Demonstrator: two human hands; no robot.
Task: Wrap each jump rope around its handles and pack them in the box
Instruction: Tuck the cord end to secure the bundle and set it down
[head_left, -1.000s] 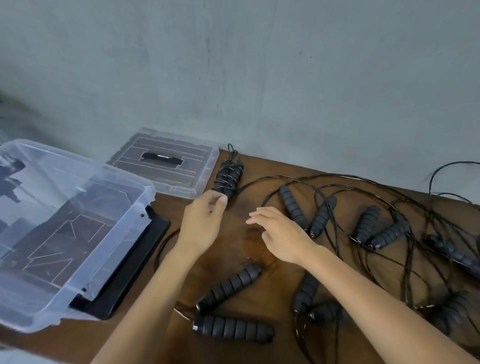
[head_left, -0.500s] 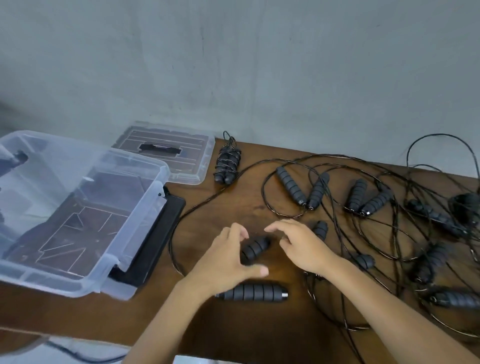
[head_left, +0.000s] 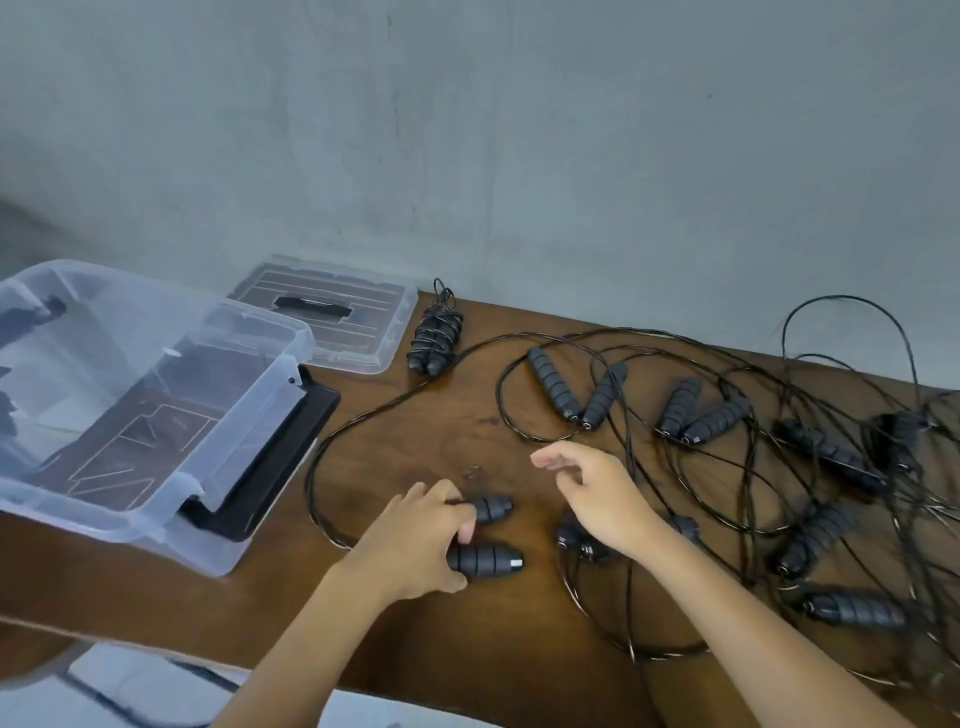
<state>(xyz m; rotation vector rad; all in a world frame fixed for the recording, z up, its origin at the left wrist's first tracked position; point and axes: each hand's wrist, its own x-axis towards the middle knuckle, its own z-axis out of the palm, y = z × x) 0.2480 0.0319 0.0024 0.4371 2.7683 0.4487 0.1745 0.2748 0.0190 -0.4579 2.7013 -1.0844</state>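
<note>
On the brown wooden worktop (head_left: 426, 452) the left hand (head_left: 415, 545) lies over two black ribbed jump rope handles: its fingers curl round the nearer handle (head_left: 485, 560), whose silver-tipped end pokes out to the right, while the farther handle (head_left: 492, 508) shows just past the fingertips, and whether the hand holds that one too cannot be told. The right hand (head_left: 597, 493) hovers a little to the right with its fingers loosely bent and spread, holding nothing, above another handle (head_left: 571, 538) that peeks out from under the wrist. A thin black cord (head_left: 332, 447) loops from the handles at the left hand out toward the back of the worktop. At the left stands the clear plastic box (head_left: 244, 431), open, partly over the worktop's edge and resting on a flat black tray (head_left: 280, 462). Behind it, against the grey wall (head_left: 467, 130), lies the clear lid (head_left: 327, 322) with a black grip in its middle. Just right of the lid sits one wrapped rope bundle (head_left: 435, 332), its cord wound round both handles, outside the box. The right half of the worktop is covered by a tangle of loose ropes (head_left: 753, 467), with one pair of handles (head_left: 576, 389) lying in a V near the middle, another pair (head_left: 696, 413) beside it, and more handles scattered toward the right edge.
</note>
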